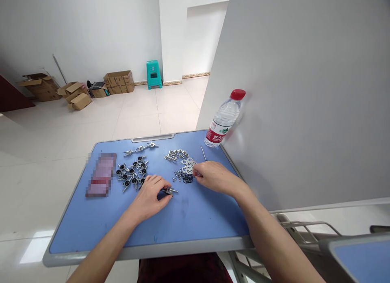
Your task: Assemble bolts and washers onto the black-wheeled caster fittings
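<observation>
My left hand (152,194) rests on the blue desk, its thumb and fingers closed around a small metal fitting (171,190) whose thin stem points right. My right hand (211,175) is at the right edge of a heap of flat silver plates (188,166), with its fingers pinched. What lies between those fingertips is hidden. Black rings (187,178) and tiny screws (177,175) lie just left of it. Beyond the right hand shows a thin metal rod (203,153), its near end behind the hand. Several metal fittings with black round centres (131,171) are grouped left of my left hand.
Silver clip-like pieces (176,154) and a row of metal fittings (140,148) lie farther back. A blurred purplish rectangle (102,175) lies at the left. A water bottle (224,118) stands at the back right by a grey partition (304,104). Boxes (118,83) and a teal stool (154,75) stand by the wall.
</observation>
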`<state>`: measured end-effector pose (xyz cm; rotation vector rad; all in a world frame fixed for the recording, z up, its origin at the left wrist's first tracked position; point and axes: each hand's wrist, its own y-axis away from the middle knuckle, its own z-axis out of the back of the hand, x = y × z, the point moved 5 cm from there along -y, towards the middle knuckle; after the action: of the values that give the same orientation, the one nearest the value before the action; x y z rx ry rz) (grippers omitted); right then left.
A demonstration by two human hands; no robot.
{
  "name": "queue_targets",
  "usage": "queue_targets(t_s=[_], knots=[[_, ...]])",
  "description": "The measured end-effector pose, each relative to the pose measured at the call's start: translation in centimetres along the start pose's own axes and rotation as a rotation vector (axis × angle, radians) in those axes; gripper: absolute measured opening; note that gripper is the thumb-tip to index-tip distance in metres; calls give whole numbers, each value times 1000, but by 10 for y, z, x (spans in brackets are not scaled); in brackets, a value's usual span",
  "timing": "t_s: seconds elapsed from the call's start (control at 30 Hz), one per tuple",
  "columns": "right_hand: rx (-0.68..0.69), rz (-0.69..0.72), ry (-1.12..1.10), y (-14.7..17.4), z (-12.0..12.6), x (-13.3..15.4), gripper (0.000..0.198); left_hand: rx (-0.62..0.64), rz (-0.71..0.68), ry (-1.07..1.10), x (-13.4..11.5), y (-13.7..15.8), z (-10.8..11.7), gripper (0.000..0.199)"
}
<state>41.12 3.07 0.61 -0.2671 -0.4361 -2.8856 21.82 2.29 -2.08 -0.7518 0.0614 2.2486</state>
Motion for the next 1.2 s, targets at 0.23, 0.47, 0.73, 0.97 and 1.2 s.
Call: queue_targets(t_s=[0.23, 0.47, 0.73, 0.97, 1.2], knots=[[-37, 97, -153, 7, 10, 8, 21, 11, 6, -13, -2, 2, 1, 11], [-29, 314, -278, 10, 1, 38, 21, 21, -12, -12, -1, 2, 0, 9], [-10, 359, -259, 9, -5, 50, 21, 31, -20, -6, -1, 2, -1, 4], [-39, 256, -189, 3, -8, 54, 17, 34, -17, -5, -2, 2, -2, 8], [-18, 313, -302, 7, -4, 47, 20, 9, -23, 6, -3, 2, -1, 10]])
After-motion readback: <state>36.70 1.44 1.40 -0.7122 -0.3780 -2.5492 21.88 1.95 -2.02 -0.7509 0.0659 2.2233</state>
